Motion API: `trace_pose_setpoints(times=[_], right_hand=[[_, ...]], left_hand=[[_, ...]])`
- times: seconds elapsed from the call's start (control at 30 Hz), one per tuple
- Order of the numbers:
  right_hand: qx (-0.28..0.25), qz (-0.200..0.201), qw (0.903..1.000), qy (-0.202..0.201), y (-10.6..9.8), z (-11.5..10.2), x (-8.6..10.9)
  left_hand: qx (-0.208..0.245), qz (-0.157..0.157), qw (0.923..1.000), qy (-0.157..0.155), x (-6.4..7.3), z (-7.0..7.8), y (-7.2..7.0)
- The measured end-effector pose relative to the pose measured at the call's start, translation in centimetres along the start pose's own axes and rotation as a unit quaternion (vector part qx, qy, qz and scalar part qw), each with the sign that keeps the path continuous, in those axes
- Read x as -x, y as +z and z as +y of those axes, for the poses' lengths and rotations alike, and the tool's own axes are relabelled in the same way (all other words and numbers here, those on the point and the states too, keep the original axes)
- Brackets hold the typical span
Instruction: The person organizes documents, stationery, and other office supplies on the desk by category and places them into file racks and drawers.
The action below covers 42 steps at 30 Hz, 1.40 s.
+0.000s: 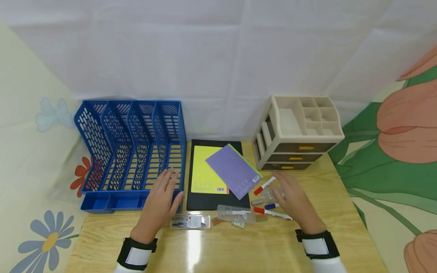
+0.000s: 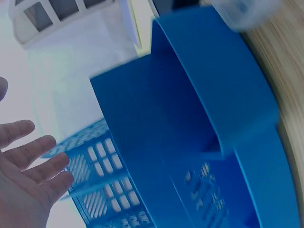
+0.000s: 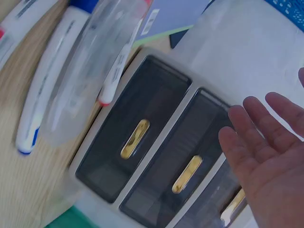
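Rack (image 1: 140,151), blue, near left grip (image 1: 158,204), unclenched; right grip (image 1: 295,201), likewise unclenched, near red-capped markers (image 1: 276,214).

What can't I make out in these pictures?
Head view: the middle of the black board, covered by the yellow notebook and purple notebook.
Left wrist view: the clear container, blurred and cut off by the top edge.
Right wrist view: whatever the drawers may hold, behind dark fronts.
Right wrist view: part of the right hand, past the right edge.
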State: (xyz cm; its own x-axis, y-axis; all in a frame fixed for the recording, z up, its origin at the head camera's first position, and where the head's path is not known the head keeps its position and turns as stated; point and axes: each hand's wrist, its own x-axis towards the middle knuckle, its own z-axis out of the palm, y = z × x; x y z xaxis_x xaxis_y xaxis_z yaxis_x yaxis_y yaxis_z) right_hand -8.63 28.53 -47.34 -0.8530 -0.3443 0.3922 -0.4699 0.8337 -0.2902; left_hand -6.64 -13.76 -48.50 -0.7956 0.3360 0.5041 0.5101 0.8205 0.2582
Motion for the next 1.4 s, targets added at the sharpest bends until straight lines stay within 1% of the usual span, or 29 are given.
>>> trace_pose_setpoints(times=[0.1,0.23,0.3,0.47,0.6,0.67,0.73,0.83,0.9,1.0,1.07,1.13,1.2,1.27,1.33,1.4], right_hand=[[-0.004,-0.007,0.9999,-0.009,0.7,-0.5,-0.8],[-0.010,-0.026,0.9996,-0.007,1.6,-1.3,-1.8],[-0.011,-0.042,0.9990,-0.006,2.1,-1.6,-2.2],[-0.018,-0.095,0.9953,0.002,3.5,-1.8,-3.1],[-0.033,-0.133,0.9901,0.029,4.8,-1.5,-3.8],[-0.042,-0.158,0.9854,0.047,5.6,-1.3,-4.1],[-0.054,-0.183,0.9793,0.068,6.3,-1.1,-4.5],[-0.059,-0.213,0.9707,0.094,7.3,-0.8,-5.0],[-0.061,-0.223,0.9669,0.107,7.8,-0.7,-5.4],[-0.059,-0.227,0.9646,0.121,8.5,-0.5,-6.0],[-0.054,-0.230,0.9634,0.127,9.0,-0.5,-6.4],[-0.043,-0.235,0.9622,0.132,9.5,-0.3,-6.7],[-0.030,-0.239,0.9610,0.135,10.0,-0.3,-7.0],[-0.022,-0.241,0.9603,0.139,10.4,-0.2,-7.2],[-0.015,-0.237,0.9611,0.141,10.7,-0.4,-7.4],[-0.007,-0.230,0.9629,0.141,10.9,-0.5,-7.5]], left_hand=[[0.015,0.002,0.9999,0.003,-0.4,0.7,0.6],[0.036,-0.001,0.9994,0.001,-0.8,1.8,1.4],[0.041,-0.010,0.9991,-0.003,-0.9,2.3,1.8],[0.038,-0.051,0.9979,-0.010,-0.9,3.5,3.1],[0.046,-0.064,0.9966,-0.022,-1.1,4.1,4.2],[0.065,-0.066,0.9951,-0.035,-1.3,4.4,4.6],[0.097,-0.071,0.9912,-0.055,-1.5,4.7,4.9],[0.158,-0.088,0.9792,-0.092,-1.8,5.0,5.4],[0.197,-0.104,0.9674,-0.120,-2.0,5.2,5.8],[0.247,-0.123,0.9475,-0.161,-2.4,5.3,6.4],[0.278,-0.133,0.9323,-0.190,-2.8,5.4,7.0],[0.314,-0.141,0.9138,-0.217,-3.2,5.4,7.4],[0.348,-0.145,0.8955,-0.237,-3.6,5.5,7.8],[0.373,-0.147,0.8801,-0.254,-4.0,5.5,8.1],[0.390,-0.148,0.8697,-0.265,-4.2,5.6,8.3],[0.389,-0.151,0.8654,-0.277,-4.5,5.6,8.6]])
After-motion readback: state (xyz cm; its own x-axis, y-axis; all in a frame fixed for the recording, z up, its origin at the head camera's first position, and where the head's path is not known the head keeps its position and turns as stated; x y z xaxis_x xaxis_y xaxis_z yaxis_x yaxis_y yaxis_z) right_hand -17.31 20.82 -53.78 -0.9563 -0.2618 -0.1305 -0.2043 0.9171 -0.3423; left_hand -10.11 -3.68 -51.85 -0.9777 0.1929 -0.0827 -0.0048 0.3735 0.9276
